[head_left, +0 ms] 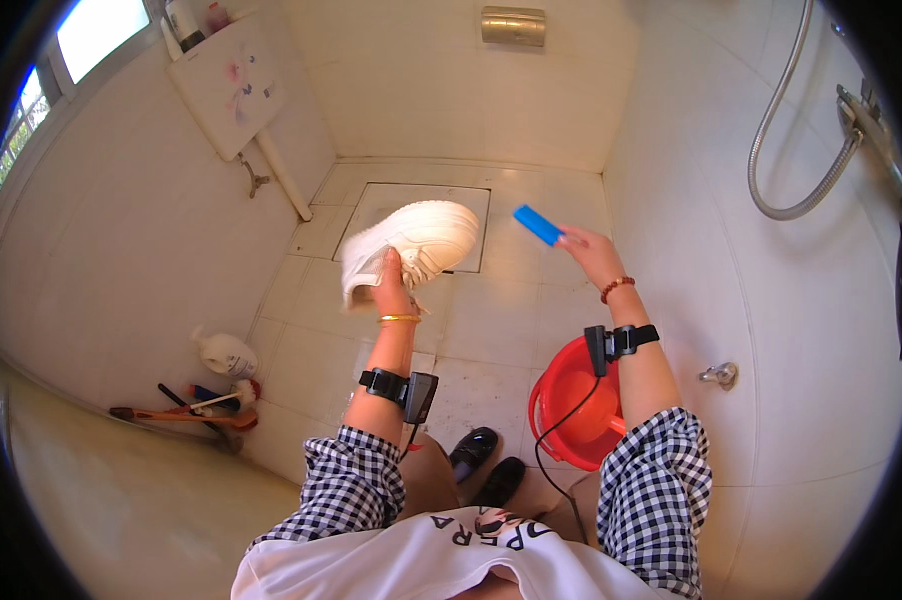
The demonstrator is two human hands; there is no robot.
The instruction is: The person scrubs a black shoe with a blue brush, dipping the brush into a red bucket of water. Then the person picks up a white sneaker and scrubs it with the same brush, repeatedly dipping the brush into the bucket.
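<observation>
My left hand (pixel 393 285) holds up a white lace-up sneaker (pixel 426 232) by its ankle opening, sole turned up and away, toe pointing right. The thumb shows on the outside; the other fingers are hidden by the shoe. To the right, my right hand (pixel 593 255) is closed on one end of a small blue brush (pixel 538 225). Its bristles cannot be made out. A gap separates the brush from the sneaker. Below my right forearm stands a red bucket (pixel 543 405) with a red dipper (pixel 583 400) in it.
A white bottle (pixel 228 355) and several long-handled brushes (pixel 201 410) lie along the left wall. A square floor cover (pixel 371 215) is set in the tiles. On the right wall are a metal tap (pixel 719 376) and a shower hose (pixel 771 205). My black shoes (pixel 473 450) are below.
</observation>
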